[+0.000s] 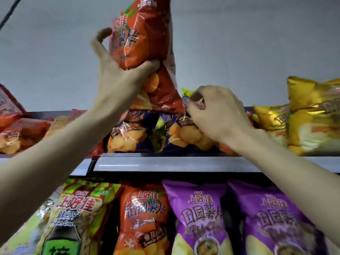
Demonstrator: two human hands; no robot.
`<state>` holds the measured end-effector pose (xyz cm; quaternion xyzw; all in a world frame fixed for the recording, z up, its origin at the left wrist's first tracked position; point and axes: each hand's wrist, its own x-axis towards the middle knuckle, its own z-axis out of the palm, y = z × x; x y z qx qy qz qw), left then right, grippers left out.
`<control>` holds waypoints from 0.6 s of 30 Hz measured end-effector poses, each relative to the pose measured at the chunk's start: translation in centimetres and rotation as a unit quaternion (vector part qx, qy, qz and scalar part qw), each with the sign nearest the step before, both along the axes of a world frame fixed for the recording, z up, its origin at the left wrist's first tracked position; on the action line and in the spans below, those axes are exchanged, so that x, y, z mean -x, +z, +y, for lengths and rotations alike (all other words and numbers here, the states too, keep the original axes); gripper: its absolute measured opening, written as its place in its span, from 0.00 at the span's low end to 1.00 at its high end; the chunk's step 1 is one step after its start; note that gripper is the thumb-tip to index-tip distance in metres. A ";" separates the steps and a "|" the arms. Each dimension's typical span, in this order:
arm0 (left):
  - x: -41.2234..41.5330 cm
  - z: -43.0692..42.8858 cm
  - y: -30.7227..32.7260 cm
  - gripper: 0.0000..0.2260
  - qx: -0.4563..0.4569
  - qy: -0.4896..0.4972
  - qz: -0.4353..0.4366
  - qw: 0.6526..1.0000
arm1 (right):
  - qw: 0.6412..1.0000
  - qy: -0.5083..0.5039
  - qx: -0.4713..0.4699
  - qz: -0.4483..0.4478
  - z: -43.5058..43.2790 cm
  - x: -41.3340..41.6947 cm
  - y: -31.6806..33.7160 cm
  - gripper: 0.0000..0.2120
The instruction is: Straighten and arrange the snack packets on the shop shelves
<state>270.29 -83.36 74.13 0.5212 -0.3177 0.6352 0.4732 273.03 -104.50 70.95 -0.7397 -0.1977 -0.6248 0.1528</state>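
- Two shelf levels are showing: the upper shelf (174, 163), with its pale front strip, is running across the middle of the view, and a lower row of packets is standing beneath it, nearer to the person.
- Gold packets (312, 116) are piling up at the right end of the upper shelf, leaning against one another.
- Two purple packets (276, 227) are standing upright side by side at the right of the lower row, touching each other.
- Left of them an orange tomato packet (143, 218) is standing upright, and a green prawn cracker packet (79, 208) is leaning just beside it.
- Red packets (18, 131) are lying flat at the left end of the upper shelf.
- Dark blue packets (128, 133) are lying tilted and overlapping in the middle of the upper shelf.
- An orange packet (143, 34) is hanging in the air above the upper shelf, roughly upright, its lower end reaching down just over the blue ones.
- Gripping that orange packet around its lower half is the left hand (121, 76), with the thumb pressing across the front and the fingers wrapping round the left edge and behind.
- Reaching onto the upper shelf, the right hand (219, 111) is curling its fingers and pinching the crinkled top of a blue packet (184, 133); blur is hiding the exact grip.
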 end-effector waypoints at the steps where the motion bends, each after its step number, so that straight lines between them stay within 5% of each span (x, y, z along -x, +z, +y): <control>1: -0.5 -2.0 0.2 0.42 -0.021 -0.008 0.002 1.000 | 1.000 -0.002 -0.019 0.006 -2.0 0.1 -0.3 0.13; 6: -2.4 -13.0 1.0 0.42 -0.047 -0.009 0.016 0.999 | 0.985 0.144 -0.079 0.049 -10.1 0.5 -2.3 0.18; 11: -4.0 -21.1 1.6 0.42 -0.032 -0.011 0.065 0.997 | 0.965 0.226 -0.120 0.064 -15.4 0.3 -3.9 0.41; 18: -6.8 -25.9 0.0 0.42 -0.035 0.028 0.222 0.974 | 0.990 0.105 -0.067 0.068 -18.0 -2.6 -3.8 0.35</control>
